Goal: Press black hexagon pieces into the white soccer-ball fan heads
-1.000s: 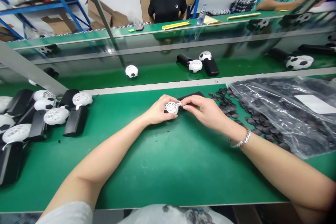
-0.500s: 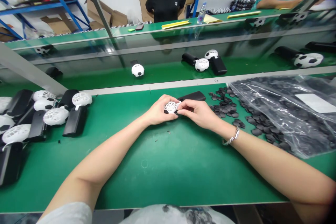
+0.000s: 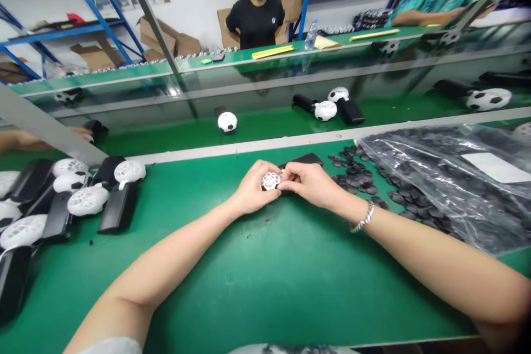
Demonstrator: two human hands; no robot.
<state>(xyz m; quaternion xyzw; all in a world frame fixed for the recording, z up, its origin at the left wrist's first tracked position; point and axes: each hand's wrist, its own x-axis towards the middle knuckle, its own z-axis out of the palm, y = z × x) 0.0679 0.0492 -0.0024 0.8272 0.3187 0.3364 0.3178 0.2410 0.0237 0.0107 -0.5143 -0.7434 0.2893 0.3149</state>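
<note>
My left hand [image 3: 251, 192] is wrapped around a small fan with a white football-patterned grille head [image 3: 271, 181] and a black handle [image 3: 305, 159] that sticks out to the far right. My right hand [image 3: 309, 181] pinches at the right edge of that white head, fingers closed together. Both hands rest low over the green bench [image 3: 257, 276]. Loose black patch pieces [image 3: 352, 168] lie just right of my right hand.
A clear bag of black pieces [image 3: 448, 177] lies at the right. Several finished fans [image 3: 89, 199] are piled at the left. More fans [image 3: 327, 109] ride the conveyor behind. A person in black [image 3: 257, 19] stands across; another person's hand [image 3: 78, 134] reaches in at far left.
My right hand has closed in tighter on the white head. The fans on the conveyor have drifted right. A hand has come in at the far left.
</note>
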